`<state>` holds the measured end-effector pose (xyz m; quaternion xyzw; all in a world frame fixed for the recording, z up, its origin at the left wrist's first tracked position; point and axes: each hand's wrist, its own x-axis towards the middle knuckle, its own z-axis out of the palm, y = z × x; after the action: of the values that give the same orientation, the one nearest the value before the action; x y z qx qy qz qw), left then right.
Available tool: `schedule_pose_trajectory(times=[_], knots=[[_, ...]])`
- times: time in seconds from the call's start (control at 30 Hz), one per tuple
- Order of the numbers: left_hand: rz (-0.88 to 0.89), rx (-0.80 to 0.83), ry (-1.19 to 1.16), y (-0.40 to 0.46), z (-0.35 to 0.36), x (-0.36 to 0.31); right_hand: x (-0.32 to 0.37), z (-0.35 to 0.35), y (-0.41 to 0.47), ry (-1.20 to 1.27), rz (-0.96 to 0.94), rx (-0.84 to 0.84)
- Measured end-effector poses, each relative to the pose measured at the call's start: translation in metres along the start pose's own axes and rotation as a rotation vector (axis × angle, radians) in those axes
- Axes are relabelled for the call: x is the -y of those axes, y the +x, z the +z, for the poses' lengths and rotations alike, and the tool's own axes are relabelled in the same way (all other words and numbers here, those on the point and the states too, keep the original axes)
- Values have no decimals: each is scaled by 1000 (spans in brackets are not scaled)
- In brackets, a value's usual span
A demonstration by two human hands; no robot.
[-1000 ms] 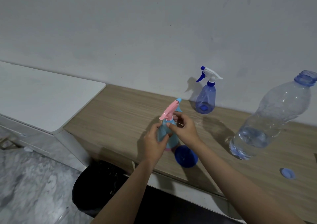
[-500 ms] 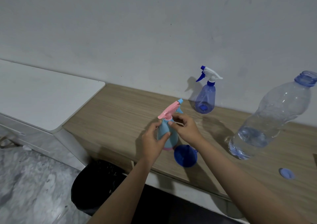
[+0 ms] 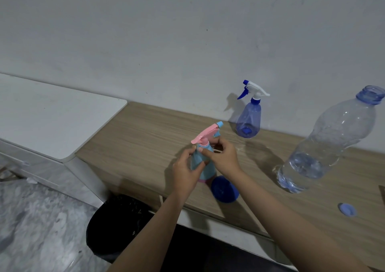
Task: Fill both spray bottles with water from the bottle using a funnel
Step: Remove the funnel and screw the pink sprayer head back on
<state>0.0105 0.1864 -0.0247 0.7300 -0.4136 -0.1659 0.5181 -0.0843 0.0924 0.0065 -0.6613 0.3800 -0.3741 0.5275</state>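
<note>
A light blue spray bottle (image 3: 200,168) with a pink trigger head stands on the wooden counter (image 3: 145,134). My left hand (image 3: 186,172) grips its body from the left. My right hand (image 3: 221,158) pinches its neck collar just under the pink head. A dark blue funnel (image 3: 224,190) lies on the counter right beside the bottle's base. A second spray bottle (image 3: 249,117), translucent blue with a white head, stands by the wall. The big clear water bottle (image 3: 329,144) stands uncapped at the right, with water in its lower third.
The water bottle's blue cap (image 3: 347,209) lies on the counter at the right. A white cabinet top (image 3: 48,115) adjoins the counter on the left. A black bin (image 3: 116,228) sits on the marble floor below the counter's front edge.
The pink head has turned slightly between my fingers while both hands stay on the light blue bottle. Nothing else on the counter has moved.
</note>
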Motion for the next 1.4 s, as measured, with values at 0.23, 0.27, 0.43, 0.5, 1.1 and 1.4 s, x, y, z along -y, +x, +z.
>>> schedule_pose_trajectory(times=[0.23, 0.27, 0.43, 0.5, 1.1, 1.4], knots=[[-5, 6, 16, 1, -1, 4, -3, -4, -1, -74, -45, 64], [-7, 1, 13, 2, 0, 4, 0, -5, -1, -99, -73, 85], [12, -47, 1, 1, 4, 5, -1, 2, -2, -99, -74, 19], [9, -73, -42, 0, 6, 4, -4, 8, -4, -97, -69, -21], [36, 40, -49, 12, -3, 17, -5, 1, 2, -169, -85, 91], [17, 38, -20, 14, -2, 18, -5, 12, -13, -147, -144, -94]])
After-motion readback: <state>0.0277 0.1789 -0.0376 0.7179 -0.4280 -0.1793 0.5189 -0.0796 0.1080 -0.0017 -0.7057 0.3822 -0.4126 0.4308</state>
